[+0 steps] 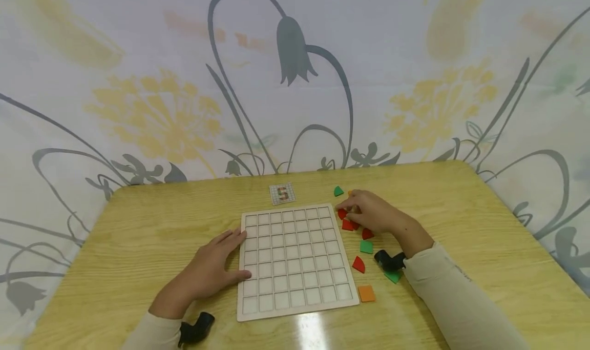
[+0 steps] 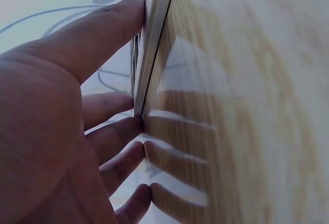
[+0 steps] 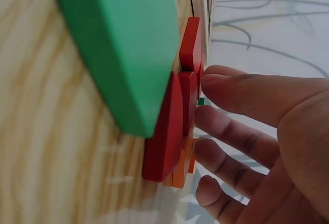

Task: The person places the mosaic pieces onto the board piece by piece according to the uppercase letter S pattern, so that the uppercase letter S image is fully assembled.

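A pale wooden board (image 1: 276, 312) with a grid of square cells lies flat on the table. My left hand (image 1: 209, 268) rests at its left side, thumb and fingertips touching the edge, as the left wrist view also shows the board edge (image 2: 152, 49). My right hand (image 1: 375, 214) is over the loose pieces past the board's upper right corner. Its fingers are spread and lightly bent around a red quarter-round piece (image 1: 342, 213) and a red piece (image 1: 347, 225). In the right wrist view the thumb is close to a red block (image 3: 191, 44), with a gap between thumb and fingers.
Right of the board lie a green square (image 1: 366, 246), a red quarter-round (image 1: 359, 264) and an orange square (image 1: 366, 293). A green quarter-round (image 1: 338, 191) sits farther back. A small card (image 1: 282, 193) with a coloured grid pattern lies behind the board. A patterned curtain (image 1: 258, 109) borders the table.
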The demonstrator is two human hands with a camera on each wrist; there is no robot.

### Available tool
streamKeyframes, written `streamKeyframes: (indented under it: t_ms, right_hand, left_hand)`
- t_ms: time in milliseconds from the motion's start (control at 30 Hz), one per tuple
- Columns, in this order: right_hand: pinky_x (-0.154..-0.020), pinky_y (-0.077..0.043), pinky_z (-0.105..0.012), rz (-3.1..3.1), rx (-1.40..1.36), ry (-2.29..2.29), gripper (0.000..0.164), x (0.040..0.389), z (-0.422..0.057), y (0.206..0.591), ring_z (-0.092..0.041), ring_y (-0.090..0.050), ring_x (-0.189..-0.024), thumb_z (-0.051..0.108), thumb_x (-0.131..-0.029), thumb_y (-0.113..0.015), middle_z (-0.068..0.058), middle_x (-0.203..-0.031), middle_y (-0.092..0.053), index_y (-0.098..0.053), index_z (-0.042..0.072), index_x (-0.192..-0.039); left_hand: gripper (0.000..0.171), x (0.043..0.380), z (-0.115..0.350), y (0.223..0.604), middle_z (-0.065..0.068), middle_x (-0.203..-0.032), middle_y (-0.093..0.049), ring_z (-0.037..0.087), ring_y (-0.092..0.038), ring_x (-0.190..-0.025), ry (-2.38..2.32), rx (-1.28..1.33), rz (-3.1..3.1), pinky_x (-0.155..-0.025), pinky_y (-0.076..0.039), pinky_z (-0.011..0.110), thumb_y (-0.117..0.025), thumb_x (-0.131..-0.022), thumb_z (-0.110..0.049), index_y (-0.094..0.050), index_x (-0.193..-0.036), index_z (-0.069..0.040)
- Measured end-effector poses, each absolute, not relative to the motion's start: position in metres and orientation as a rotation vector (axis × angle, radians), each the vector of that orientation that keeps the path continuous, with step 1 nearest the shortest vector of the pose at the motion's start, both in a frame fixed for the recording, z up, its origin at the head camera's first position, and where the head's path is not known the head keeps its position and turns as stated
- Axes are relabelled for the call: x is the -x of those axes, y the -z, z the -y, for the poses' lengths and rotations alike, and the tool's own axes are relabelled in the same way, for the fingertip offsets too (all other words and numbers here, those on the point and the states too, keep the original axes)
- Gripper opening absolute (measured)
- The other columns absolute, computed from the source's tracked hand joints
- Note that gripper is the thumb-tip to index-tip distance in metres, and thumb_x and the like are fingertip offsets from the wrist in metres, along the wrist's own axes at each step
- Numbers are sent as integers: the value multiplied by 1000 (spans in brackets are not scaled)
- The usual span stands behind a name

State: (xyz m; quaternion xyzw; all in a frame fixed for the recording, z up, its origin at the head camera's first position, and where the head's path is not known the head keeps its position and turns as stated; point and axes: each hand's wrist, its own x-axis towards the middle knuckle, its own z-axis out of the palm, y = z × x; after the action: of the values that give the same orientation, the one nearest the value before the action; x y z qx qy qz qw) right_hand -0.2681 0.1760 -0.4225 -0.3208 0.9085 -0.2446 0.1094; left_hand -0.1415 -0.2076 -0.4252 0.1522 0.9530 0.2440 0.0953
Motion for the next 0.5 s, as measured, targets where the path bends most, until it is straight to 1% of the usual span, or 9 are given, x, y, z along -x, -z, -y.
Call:
streamKeyframes:
  t_ms: [33,100,233,400,500]
  right_hand:
    - [-71,-44,-31,-2676,945,717,32,269,-175,422,-12,-48,-69,6,-97,-61,-2,-83,-59,-69,6,-129]
    - [-74,-45,-31,-2694,948,707,32,269,-173,422,-12,-47,-74,6,-97,-62,-3,-89,-60,-69,7,-128]
    - [-72,-44,-31,-2716,928,708,30,269,-172,422,-14,-47,-77,6,-97,-62,-6,-95,-60,-70,6,-126]
    - [-67,-42,-29,-2728,878,734,29,266,-173,424,-14,-46,-74,6,-96,-63,-7,-96,-58,-71,4,-124]
    - [-63,-42,-27,-2713,856,752,28,264,-173,426,-12,-46,-65,8,-97,-64,-5,-89,-59,-71,4,-124]
  left_hand:
    - [89,142,209,425,13,-162,-34,43,-31,-148,-724,-452,-2829,-107,-30,72,-78,-85,-45,-38,-155,-8]
    - [89,142,210,425,13,-162,-34,43,-30,-148,-728,-447,-2832,-107,-30,72,-78,-85,-45,-38,-155,-8]
    - [89,143,210,426,13,-162,-35,43,-30,-148,-725,-457,-2834,-106,-30,72,-78,-85,-46,-38,-155,-9]
    - [87,145,209,426,12,-161,-35,41,-30,-149,-727,-464,-2840,-106,-29,73,-78,-85,-44,-39,-154,-9]
    - [88,143,209,426,12,-161,-35,41,-30,-149,-735,-448,-2826,-107,-28,73,-78,-85,-45,-39,-155,-9]
